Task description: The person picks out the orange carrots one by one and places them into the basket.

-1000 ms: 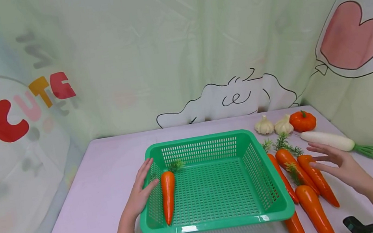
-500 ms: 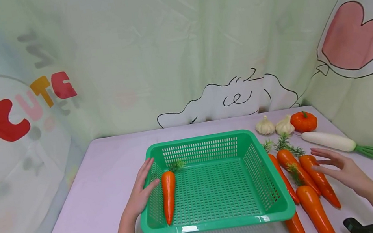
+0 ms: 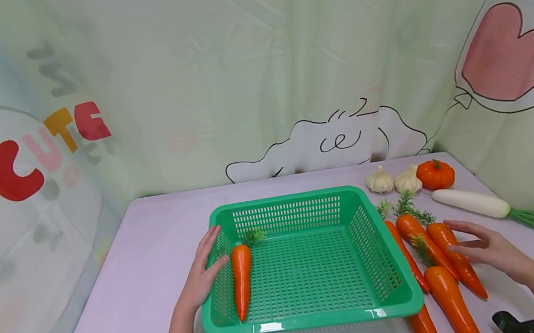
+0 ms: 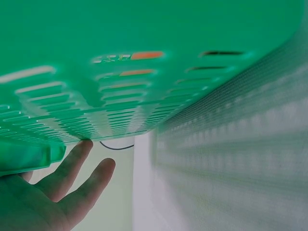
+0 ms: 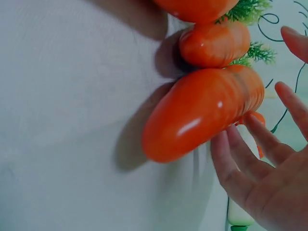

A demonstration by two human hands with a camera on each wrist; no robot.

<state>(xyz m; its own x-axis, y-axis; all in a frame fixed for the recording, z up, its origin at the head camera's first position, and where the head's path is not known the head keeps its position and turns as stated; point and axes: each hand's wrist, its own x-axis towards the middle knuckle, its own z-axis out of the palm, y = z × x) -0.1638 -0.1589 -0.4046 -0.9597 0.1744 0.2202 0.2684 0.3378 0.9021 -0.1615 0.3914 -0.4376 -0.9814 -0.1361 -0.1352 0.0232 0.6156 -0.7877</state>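
In the head view my left hand [image 3: 202,275] rests on the left rim of a green plastic basket [image 3: 314,320], thumb over the edge, fingers fairly straight. From the left wrist, two fingertips [image 4: 84,145] show against the basket's slotted wall. Inside, along its left side, lies one orange carrot [image 3: 243,283] with a green top. My right hand [image 3: 499,253] is at the right side of another carrot [image 3: 456,259], holding nothing. Its fingers are spread; in the right wrist view the lower fingertips [image 5: 252,118] are at that carrot's side, and contact is hard to tell.
Several more carrots [image 3: 451,300] lie right of the basket, some partly hidden by its rim. Behind them are two garlic bulbs [image 3: 379,179], an orange-red pumpkin-like vegetable [image 3: 435,174] and a white radish [image 3: 472,202]. Curtains stand behind the pale table [image 3: 112,302].
My right hand has moved slightly down and lowered toward the rightmost carrot, its fingers now beside it. My left hand and the basket have stayed put.
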